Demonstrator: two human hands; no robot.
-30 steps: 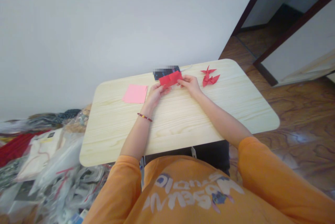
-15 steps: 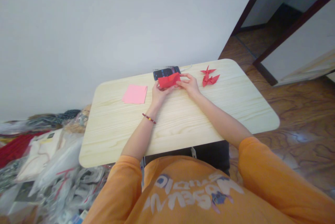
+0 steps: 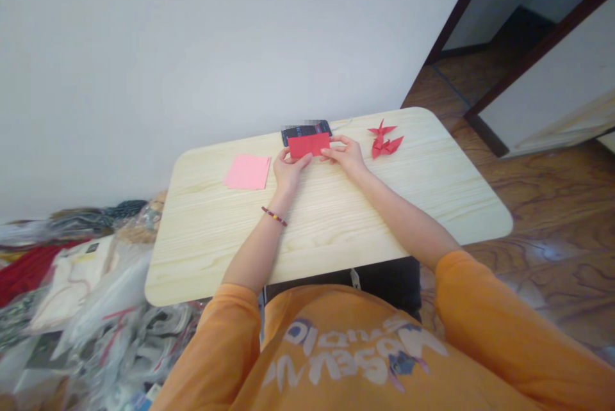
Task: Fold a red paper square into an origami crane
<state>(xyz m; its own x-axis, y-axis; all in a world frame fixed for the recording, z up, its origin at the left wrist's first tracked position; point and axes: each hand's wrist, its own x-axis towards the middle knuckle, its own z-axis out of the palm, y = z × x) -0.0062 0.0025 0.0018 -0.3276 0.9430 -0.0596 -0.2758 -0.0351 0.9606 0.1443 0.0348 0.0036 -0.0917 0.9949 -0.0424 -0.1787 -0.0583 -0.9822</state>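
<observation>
A red sheet of paper (image 3: 309, 144), folded into a flat rectangle, lies on the light wooden table (image 3: 336, 219). My left hand (image 3: 287, 171) pinches its left end and my right hand (image 3: 344, 153) pinches its right end. Both sets of fingers press on the paper's lower edge. A beaded bracelet circles my left wrist. The paper partly covers a dark phone (image 3: 305, 130) behind it.
A pink square of paper (image 3: 248, 172) lies left of my hands. Folded red origami figures (image 3: 384, 141) sit to the right. A white cable runs from the phone. Bags and fabric pile up on the floor at the left. A doorway opens at the right.
The red paper was loosely folded and raised between my hands; now it lies flat as a neat rectangle. My left hand has slid a little toward me.
</observation>
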